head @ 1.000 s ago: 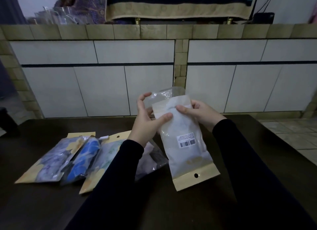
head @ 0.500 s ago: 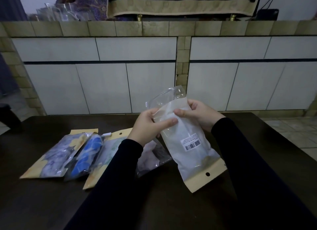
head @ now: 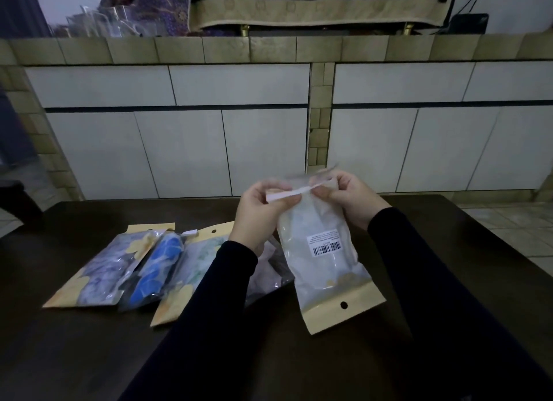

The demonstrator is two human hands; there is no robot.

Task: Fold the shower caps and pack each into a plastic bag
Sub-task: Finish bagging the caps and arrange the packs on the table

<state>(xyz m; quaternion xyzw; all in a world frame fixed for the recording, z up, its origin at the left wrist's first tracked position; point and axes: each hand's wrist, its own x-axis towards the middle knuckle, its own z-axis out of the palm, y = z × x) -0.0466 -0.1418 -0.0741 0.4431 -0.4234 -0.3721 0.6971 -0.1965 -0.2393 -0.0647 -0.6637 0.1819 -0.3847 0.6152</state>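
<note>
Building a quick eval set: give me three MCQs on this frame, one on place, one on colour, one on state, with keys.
1. Where do the packed bags lie relative to the held bag?
A. To its left on the table
B. To its right on the table
C. On the tiled ledge

2. What colour is the held bag's header strip?
A. Red
B. Tan
C. Green

3. What are the hands doing?
A. Both resting flat on the table
B. Only one touching the bag
C. Both pinching the bag's open end

Key: 1 A, the packed bags rest on the dark table left of the held bag. 2 B, the strip with the punched hole is tan. 3 C, left hand and right hand each grip the top edge.
</note>
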